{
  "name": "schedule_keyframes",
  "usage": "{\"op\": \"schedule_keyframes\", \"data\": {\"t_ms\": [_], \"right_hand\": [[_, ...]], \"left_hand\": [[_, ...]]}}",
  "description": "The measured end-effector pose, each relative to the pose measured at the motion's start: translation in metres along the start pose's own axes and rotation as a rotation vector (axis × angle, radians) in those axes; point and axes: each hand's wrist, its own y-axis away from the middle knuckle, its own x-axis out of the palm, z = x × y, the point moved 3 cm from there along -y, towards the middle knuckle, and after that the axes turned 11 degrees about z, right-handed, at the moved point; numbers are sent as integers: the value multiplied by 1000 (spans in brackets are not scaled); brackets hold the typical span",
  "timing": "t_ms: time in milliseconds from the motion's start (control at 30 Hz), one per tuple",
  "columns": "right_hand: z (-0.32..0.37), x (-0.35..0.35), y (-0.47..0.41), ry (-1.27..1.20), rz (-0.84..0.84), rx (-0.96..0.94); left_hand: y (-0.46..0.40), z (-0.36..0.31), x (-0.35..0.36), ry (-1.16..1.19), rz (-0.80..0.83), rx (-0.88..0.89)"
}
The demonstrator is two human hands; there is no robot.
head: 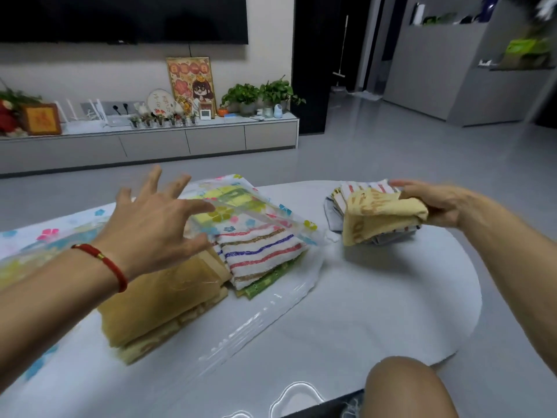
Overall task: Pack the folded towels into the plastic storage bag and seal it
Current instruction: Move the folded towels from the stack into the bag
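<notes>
Nothing here reads clearly. The framed poster on the TV cabinet carries red characters along its top, too blurred to make out; the round plaque beside it bears small, equally illegible writing.

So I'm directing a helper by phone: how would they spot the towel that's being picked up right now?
Start at the white oval table and look to its far right side, where a small stack of folded towels sits apart from the flowered plastic bag. The one you want is the tan towel on top, gripped by the right hand; it alone is plain yellow-tan with darker lettering, while the ones under it are striped or grey.
</notes>
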Motion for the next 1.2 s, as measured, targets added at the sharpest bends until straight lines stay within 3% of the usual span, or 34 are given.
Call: {"op": "schedule_keyframes", "data": {"t_ms": [100, 267, 567, 667, 800, 867, 933, 1067, 1200], "right_hand": [[-21, 28, 45, -157, 61, -24], [-41, 110, 123, -66, 163, -132], [-85, 290, 161, 20, 525, 17], [-92, 370, 137, -118, 580, -40], [-90, 475, 96, -534, 451, -194], [-103, 515, 87, -666, 405, -178], [-131, 545, 90, -614, 449, -81], [-192, 569, 93, -277, 510, 113], [-210, 558, 85, -42, 431, 62]], "left_hand": [[29, 28, 3, 62, 30, -48], [86, 71, 22, 80, 139, -143], [152, 108, 28, 55, 248, -119], [155, 105, 1, 8, 197, -86], [150, 107, -26, 70, 208, -99], [150, 110, -29, 106, 202, -109], [152, 110, -27, 114, 215, -104], [159, 110, -17, 97, 241, -77], [161, 114, -8, 100, 232, -73]]}}
